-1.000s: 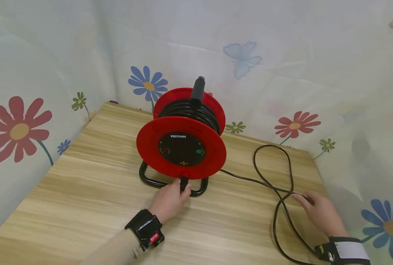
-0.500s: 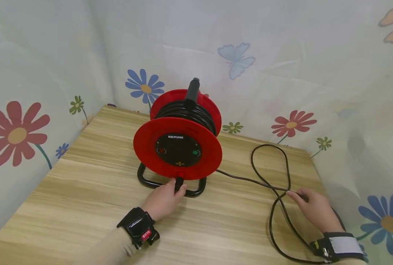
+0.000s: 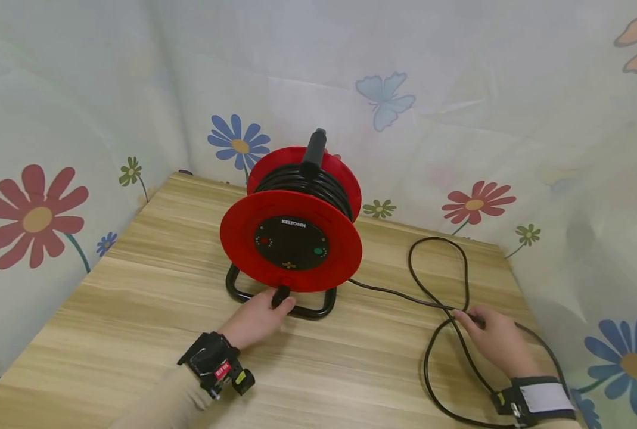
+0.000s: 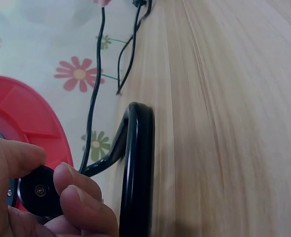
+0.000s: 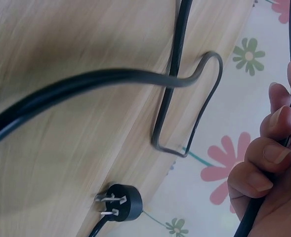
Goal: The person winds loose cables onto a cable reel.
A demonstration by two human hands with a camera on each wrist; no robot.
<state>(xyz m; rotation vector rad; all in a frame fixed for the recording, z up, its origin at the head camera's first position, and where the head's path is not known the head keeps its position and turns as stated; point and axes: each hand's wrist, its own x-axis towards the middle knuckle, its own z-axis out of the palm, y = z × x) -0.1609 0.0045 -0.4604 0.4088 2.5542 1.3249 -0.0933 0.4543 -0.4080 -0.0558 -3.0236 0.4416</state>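
A red cable reel [image 3: 243, 241] wound with black cable stands on its black tube stand [image 3: 323, 307], mid-table in the head view. Low on its front disc, my left hand [image 3: 256, 317] grips the black crank knob [image 4: 40, 190]; the left wrist view has the thumb and fingers curled round it. Off to the right, my right hand [image 3: 495, 338] holds the black cable [image 3: 390, 291], which runs from the reel. In the right wrist view the cable passes through the curled fingers, and a black plug [image 5: 126, 203] with metal prongs lies on the wood.
Loose loops of cable [image 3: 465, 268] lie on the wooden table [image 3: 152, 286] around the right hand. A black handle [image 3: 315, 152] sticks up above the reel. Flower-printed sheeting [image 3: 447, 119] hangs behind the table and along its sides.
My left hand has moved slightly left with the crank knob, and the reel's front disc has turned a little clockwise. My right hand has shifted left toward the reel with the cable.
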